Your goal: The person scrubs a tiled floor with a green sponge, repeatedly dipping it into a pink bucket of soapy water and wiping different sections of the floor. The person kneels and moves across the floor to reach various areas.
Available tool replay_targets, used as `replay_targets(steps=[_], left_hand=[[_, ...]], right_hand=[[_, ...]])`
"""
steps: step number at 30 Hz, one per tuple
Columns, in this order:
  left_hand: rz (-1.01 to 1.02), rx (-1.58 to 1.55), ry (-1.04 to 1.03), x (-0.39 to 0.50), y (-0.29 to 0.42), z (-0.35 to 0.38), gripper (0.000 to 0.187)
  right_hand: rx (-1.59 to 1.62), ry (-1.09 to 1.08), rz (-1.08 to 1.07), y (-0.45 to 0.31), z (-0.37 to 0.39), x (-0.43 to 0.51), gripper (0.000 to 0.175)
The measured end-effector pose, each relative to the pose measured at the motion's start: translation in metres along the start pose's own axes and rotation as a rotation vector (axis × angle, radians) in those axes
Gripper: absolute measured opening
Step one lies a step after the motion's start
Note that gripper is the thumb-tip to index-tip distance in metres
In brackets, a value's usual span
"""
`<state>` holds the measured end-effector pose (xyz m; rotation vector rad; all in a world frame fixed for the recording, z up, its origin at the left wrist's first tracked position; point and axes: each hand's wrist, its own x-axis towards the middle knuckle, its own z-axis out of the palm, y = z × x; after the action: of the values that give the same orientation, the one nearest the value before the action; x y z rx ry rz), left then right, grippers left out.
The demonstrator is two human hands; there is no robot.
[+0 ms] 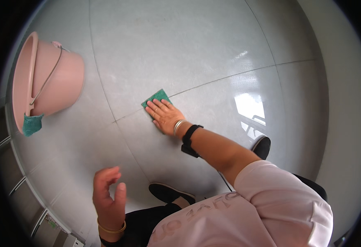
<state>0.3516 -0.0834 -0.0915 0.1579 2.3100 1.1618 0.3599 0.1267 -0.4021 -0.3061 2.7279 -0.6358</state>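
Observation:
My right hand (165, 115) lies flat on a green scouring pad (158, 95), its fingers spread over it, and holds it against the grey tiled floor (183, 58). The pad lies across a tile joint. My left hand (109, 191) is raised at the lower left, fingers curled and thumb apart, with nothing in it. At the upper left stands a pink plastic bucket (58, 77) with a wire handle. A green cloth or pad (32, 124) hangs over the bucket's rim. What is inside the bucket is hidden.
My black shoes (171, 193) are on the floor, one at the bottom centre and one at the right. A pale wall (347, 102) curves along the right side. Dark panels with light metal edges (29, 197) line the lower left. Bright light reflects off the tiles at the right.

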Motion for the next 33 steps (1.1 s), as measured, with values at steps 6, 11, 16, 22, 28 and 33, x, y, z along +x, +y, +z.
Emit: replay_targets(steps=[6,11,16,22,28,33], left_hand=[[0.047,-0.150,0.073,-0.024,-0.021,-0.027,0.034],[-0.105,-0.031,-0.155,0.006,-0.102,-0.009,0.038],[-0.061,0.694,-0.344,0.077,-0.177,0.002,0.069],[-0.361,0.919,-0.203,0.119,-0.224,0.043,0.117],[-0.490,0.994,-0.151,0.121,-0.229,0.088,0.140],[-0.548,1.004,-0.144,0.126,-0.215,0.092,0.142]], right_hand=[[-0.191,0.230,0.622,0.113,-0.054,-0.095,0.064],[-0.139,0.394,0.754,0.120,-0.045,-0.114,0.065],[-0.148,0.413,0.547,0.098,-0.038,-0.103,0.064],[-0.123,0.435,0.595,0.114,-0.043,-0.108,0.055],[-0.274,0.570,0.826,0.123,-0.054,-0.120,0.052],[-0.114,0.396,0.410,0.112,-0.050,-0.111,0.045]])
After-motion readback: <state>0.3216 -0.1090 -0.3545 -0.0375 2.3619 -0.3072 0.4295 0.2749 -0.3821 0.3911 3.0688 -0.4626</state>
